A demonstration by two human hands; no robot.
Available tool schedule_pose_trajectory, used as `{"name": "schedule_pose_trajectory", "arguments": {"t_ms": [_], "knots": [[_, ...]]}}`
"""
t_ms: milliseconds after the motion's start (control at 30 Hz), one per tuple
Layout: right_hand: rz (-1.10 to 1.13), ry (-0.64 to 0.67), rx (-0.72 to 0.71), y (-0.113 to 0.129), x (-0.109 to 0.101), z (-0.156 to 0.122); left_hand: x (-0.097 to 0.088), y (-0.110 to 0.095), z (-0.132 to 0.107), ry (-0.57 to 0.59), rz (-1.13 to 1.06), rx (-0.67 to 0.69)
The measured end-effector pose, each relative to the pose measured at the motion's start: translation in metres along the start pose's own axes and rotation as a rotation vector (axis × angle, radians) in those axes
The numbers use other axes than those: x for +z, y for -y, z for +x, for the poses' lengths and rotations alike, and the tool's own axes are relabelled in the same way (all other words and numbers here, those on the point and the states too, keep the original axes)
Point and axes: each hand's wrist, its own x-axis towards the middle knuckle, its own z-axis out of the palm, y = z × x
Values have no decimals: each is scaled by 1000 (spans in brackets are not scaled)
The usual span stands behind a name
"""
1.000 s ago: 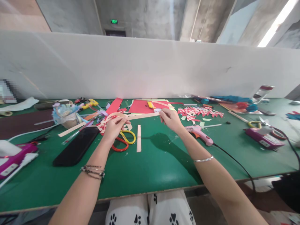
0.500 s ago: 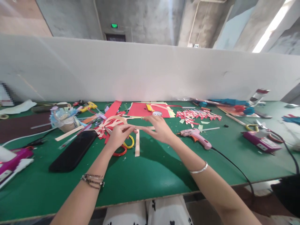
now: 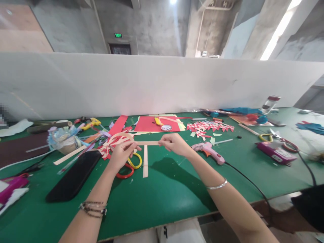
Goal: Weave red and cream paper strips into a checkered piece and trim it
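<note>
paper strip, pale tan, thin and flat, stretched level just above the green counter at mid-frame. left hand pinches its left end, where the strip curls into a loop over red-and-cream woven pieces. right hand pinches its right end. scissors with yellow and red handles lie under the left hand; pink glue gun just right.

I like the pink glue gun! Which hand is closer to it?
The right hand is closer: the pink glue gun lies on the table just beside it. The left hand is farther off, over the scissors.
</note>
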Motion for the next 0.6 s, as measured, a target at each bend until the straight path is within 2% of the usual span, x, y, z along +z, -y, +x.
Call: {"name": "schedule_pose_trajectory", "arguments": {"t_ms": [267, 500, 600], "knots": [[143, 5, 77, -6, -23, -7, -3, 3, 0, -56, -36, -14], [159, 102, 76, -5, -39, -8, -5, 9, 2, -58, -32, -22], [107, 98, 57, -2, -42, -7, -5, 7, 2, -43, -9, -22]]}}
